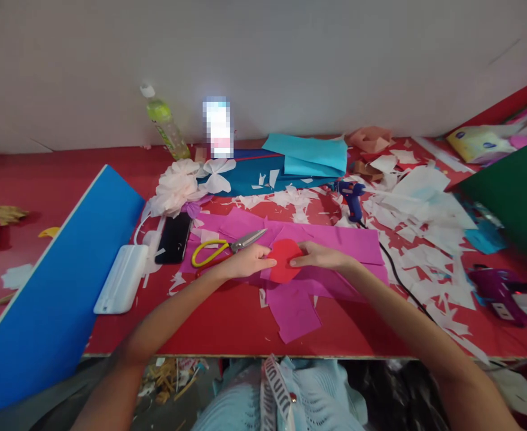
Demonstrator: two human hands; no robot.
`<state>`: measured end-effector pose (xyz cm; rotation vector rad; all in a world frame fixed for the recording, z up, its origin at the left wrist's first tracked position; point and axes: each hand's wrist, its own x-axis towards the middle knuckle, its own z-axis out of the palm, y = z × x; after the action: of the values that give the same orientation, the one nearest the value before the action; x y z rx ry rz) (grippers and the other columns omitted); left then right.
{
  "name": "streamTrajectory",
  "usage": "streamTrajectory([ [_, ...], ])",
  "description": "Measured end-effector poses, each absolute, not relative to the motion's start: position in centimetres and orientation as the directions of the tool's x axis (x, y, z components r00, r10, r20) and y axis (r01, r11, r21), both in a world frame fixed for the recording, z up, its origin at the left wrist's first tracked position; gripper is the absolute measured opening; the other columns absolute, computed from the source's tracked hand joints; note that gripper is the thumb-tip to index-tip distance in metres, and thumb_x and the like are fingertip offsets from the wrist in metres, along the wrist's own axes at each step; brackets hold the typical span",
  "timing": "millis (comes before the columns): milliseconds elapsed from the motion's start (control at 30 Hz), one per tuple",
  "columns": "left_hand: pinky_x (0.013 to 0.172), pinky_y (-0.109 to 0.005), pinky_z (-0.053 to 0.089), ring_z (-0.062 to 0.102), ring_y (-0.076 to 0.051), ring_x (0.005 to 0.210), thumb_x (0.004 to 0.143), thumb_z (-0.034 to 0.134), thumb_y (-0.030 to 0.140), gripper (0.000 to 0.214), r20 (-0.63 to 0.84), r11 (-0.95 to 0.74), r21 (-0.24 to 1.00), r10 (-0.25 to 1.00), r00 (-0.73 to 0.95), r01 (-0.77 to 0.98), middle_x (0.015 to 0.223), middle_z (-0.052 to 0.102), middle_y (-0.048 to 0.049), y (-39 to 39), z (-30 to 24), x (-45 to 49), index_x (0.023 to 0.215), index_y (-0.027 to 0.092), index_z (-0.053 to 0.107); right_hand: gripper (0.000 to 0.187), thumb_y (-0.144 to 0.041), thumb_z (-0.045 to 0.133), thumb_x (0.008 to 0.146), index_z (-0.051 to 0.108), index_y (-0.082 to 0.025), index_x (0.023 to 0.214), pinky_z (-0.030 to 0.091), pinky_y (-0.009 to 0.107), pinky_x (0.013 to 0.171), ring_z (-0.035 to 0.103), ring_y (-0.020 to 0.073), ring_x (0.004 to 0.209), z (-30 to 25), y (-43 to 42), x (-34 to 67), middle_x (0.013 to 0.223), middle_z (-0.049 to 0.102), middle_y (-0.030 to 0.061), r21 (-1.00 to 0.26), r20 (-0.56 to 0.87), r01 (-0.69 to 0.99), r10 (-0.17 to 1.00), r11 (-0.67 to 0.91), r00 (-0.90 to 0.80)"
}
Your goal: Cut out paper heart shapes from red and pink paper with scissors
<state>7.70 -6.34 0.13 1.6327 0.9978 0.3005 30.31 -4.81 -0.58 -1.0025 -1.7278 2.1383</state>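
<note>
Between my two hands is a red piece of paper (285, 261) with a rounded outline. My left hand (252, 261) pinches its left edge, thumb on top. On the opposite edge, my right hand (314, 256) grips it the same way. Beneath the hands lie magenta paper sheets (353, 242), one piece hanging toward the table's front. Scissors (230, 245) with yellow handles rest just beyond my left hand, blades pointing right. A dark phone (173, 237) lies further left, beside a white power bank (122, 279).
A blue board (66, 269) stands at the left, a green board (514, 197) at the right. Beyond the magenta paper are a blue glue gun (352, 194), a white paper flower (177, 188) and a bottle (167, 123). White scraps (425, 239) and a purple glue gun (509, 293) lie right.
</note>
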Motion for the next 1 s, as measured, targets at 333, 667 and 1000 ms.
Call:
streamTrajectory([
  [333,0.046,-0.025,0.017,0.026,-0.008,0.047,0.078,0.052,0.042,0.036,-0.332,-0.113,0.827,0.693,0.640,0.551,0.052,0.030,0.0067,-5.3,0.6,8.0,0.056,0.019,0.034,0.036,-0.047,0.062,0.080,0.072,-0.013,0.085,0.053,0.026,0.067,0.066,0.0129,0.066,-0.5,-3.1,31.0,0.078,0.073,0.0073,-0.911,-0.395,0.325,0.313,-0.253,-0.864],
  [667,0.044,-0.026,0.016,0.024,-0.008,0.046,0.075,0.051,0.029,0.032,-0.420,-0.182,0.754,0.605,0.677,0.631,0.051,0.027,0.0063,-4.4,2.3,8.0,0.054,0.020,0.028,0.035,-0.044,0.058,0.084,0.072,-0.012,0.080,0.052,0.022,0.064,0.064,0.0107,0.059,-0.7,-3.7,30.6,0.072,0.073,0.0062,-0.921,-0.363,0.288,0.308,-0.264,-0.879],
  [1000,0.046,-0.025,0.017,0.026,-0.008,0.048,0.076,0.051,0.033,0.032,-0.414,-0.133,0.775,0.632,0.655,0.618,0.052,0.028,0.0069,-4.1,2.6,7.3,0.057,0.020,0.028,0.047,-0.053,0.053,0.083,0.069,-0.010,0.075,0.053,0.025,0.061,0.066,0.0134,0.060,-0.8,-5.1,30.1,0.071,0.072,0.0092,-0.929,-0.369,0.300,0.485,-0.216,-0.793],
])
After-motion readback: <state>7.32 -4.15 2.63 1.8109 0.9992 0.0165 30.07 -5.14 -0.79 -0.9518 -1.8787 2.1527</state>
